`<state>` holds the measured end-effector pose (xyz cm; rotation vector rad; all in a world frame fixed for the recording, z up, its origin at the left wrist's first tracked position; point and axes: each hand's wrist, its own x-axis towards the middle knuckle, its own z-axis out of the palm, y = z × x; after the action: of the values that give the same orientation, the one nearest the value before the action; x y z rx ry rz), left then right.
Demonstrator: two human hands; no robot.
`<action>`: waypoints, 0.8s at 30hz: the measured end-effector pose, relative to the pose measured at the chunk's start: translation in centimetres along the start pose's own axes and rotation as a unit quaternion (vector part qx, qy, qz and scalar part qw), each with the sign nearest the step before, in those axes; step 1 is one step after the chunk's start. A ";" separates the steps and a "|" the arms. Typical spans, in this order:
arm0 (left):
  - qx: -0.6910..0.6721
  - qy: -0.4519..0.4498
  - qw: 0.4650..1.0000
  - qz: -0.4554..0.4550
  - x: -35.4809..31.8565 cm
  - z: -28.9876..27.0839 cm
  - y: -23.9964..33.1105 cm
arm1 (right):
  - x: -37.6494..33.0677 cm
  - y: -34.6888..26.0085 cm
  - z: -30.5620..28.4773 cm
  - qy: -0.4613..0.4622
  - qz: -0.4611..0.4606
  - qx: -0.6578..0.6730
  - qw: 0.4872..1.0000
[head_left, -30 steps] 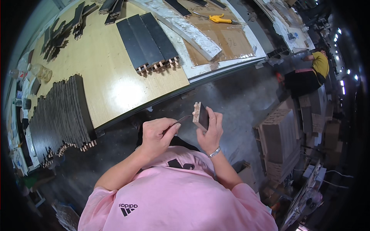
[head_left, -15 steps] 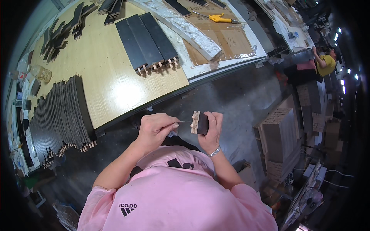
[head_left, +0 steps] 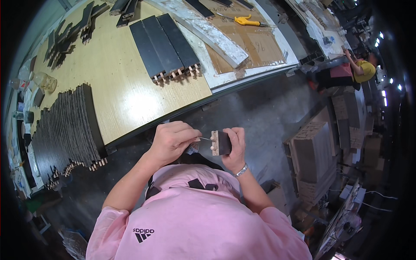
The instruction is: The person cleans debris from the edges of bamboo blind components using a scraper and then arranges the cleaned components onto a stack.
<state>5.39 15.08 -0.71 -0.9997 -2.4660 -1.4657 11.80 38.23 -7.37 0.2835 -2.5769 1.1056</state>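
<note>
My right hand [head_left: 235, 147] grips a short dark panel [head_left: 224, 143] whose pale chipboard end faces left, with light wooden dowels standing out of it. Pinched in my left hand [head_left: 175, 141] is a thin, pin-like metal tool [head_left: 206, 138]; its handle is hidden by my fingers. The tool's tip reaches the dowelled end; whether it touches a dowel or the board I cannot tell. Both hands are in front of my body, just off the table edge. On the table beyond lie several dark panels [head_left: 164, 47] side by side, dowels toward me.
A row of dark dowelled strips [head_left: 71, 125] stands at the table's left. Loose dark pieces [head_left: 65, 41] and a bottle [head_left: 44, 81] lie behind. A yellow air gun [head_left: 247, 20] rests on cardboard [head_left: 255, 47]. Stacked panels [head_left: 310, 158] stand right; a person [head_left: 353, 71] works beyond.
The panel in my right hand has moved slightly left and down and turned a little. The tool's tip is now right at its dowelled end. The other person's arm has shifted.
</note>
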 end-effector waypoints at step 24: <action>-0.228 -0.021 0.964 -0.133 -7.6 1.6 -2.6 | 8.2 -7.8 3.9 -0.160 0.192 0.638 0.728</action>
<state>10.19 11.88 -6.61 -0.7809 -2.4175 -2.1892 5.72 29.63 -1.71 0.2248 -1.6012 3.0741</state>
